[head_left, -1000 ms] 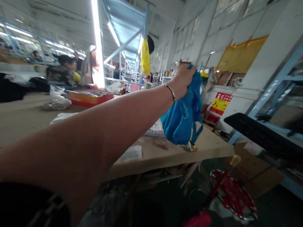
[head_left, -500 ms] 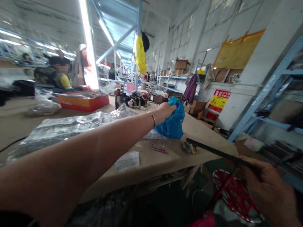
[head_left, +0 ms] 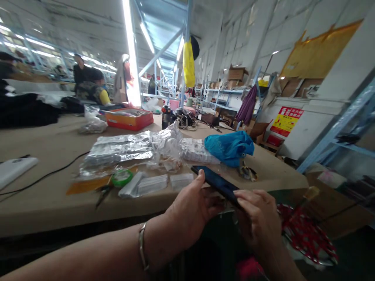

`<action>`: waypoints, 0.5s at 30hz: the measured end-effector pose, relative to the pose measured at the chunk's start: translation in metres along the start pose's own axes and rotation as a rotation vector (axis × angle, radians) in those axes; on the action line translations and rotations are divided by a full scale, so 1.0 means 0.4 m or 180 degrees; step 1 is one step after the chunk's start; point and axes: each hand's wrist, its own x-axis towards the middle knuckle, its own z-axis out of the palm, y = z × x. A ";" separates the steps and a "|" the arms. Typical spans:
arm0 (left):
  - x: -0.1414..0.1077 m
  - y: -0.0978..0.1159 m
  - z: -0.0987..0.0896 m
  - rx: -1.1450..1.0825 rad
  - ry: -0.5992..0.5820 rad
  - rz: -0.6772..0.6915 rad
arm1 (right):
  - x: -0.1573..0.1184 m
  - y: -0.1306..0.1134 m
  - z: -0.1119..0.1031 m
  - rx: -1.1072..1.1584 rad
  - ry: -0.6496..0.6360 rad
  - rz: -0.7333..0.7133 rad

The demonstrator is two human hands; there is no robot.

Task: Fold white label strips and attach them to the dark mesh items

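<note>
A black smartphone (head_left: 218,184), tilted and seen nearly edge-on, is held between both hands above the table's front edge. My left hand (head_left: 187,208), with a bangle on its wrist, grips its left end, thumb on top and fingers below. At the other end, my right hand (head_left: 259,216) has its fingers over the near edge; its thumb is hidden. Beyond the phone lies a crumpled blue plastic bag (head_left: 230,148), apart from both hands. What appear to be scissors (head_left: 248,171) lie just in front of the bag. Small stacks of white labels (head_left: 152,184) lie left of the phone.
Clear plastic packaging (head_left: 123,146) covers the table's middle. A green tape roll (head_left: 121,178), an orange-red box (head_left: 129,120) and a dark bottle (head_left: 166,117) stand or lie around it. A red-laced round stool (head_left: 310,234) is low at right. People (head_left: 90,84) are in the background.
My left hand has let go of the blue bag and come back to the smartphone. The bag now lies flatter. The phone has moved left in view, and the view has turned left.
</note>
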 end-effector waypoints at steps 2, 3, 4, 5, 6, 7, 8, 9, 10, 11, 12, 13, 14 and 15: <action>-0.015 0.003 -0.025 -0.0317 0.0030 -0.0027 | -0.009 -0.082 0.039 0.0299 -0.0026 -0.0043; -0.020 0.006 -0.040 -0.0415 0.0162 -0.0020 | -0.016 -0.120 0.056 0.0431 -0.0029 -0.0057; -0.025 0.007 -0.056 -0.0481 0.0314 0.0008 | -0.024 -0.155 0.070 0.0551 -0.0008 -0.0063; -0.031 0.008 -0.074 -0.0514 0.0425 -0.0015 | -0.031 -0.184 0.080 0.0657 -0.0017 -0.0083; -0.038 0.008 -0.093 -0.0543 0.0494 -0.0073 | -0.038 -0.208 0.086 0.0758 -0.0031 -0.0125; -0.046 0.007 -0.111 -0.0578 0.0526 -0.0150 | -0.044 -0.224 0.088 0.0873 -0.0046 -0.0161; -0.055 0.005 -0.129 -0.0626 0.0515 -0.0225 | -0.047 -0.234 0.087 0.1030 -0.0073 -0.0141; -0.065 0.004 -0.146 -0.0690 0.0481 -0.0249 | -0.049 -0.237 0.084 0.1245 -0.0096 -0.0016; -0.076 0.003 -0.160 -0.0749 0.0438 -0.0219 | -0.048 -0.235 0.081 0.1511 -0.0137 0.0261; -0.087 0.002 -0.172 -0.0791 0.0401 -0.0151 | -0.045 -0.230 0.080 0.1822 -0.0193 0.0702; -0.099 0.000 -0.182 -0.0815 0.0372 -0.0061 | -0.040 -0.224 0.081 0.2176 -0.0270 0.1255; -0.111 -0.001 -0.190 -0.0817 0.0335 0.0009 | -0.033 -0.220 0.084 0.2563 -0.0399 0.1821; -0.124 -0.002 -0.197 -0.0819 0.0297 0.0063 | -0.024 -0.219 0.089 0.2976 -0.0577 0.2314; -0.137 -0.004 -0.203 -0.0819 0.0265 0.0089 | -0.016 -0.223 0.095 0.3392 -0.0770 0.2689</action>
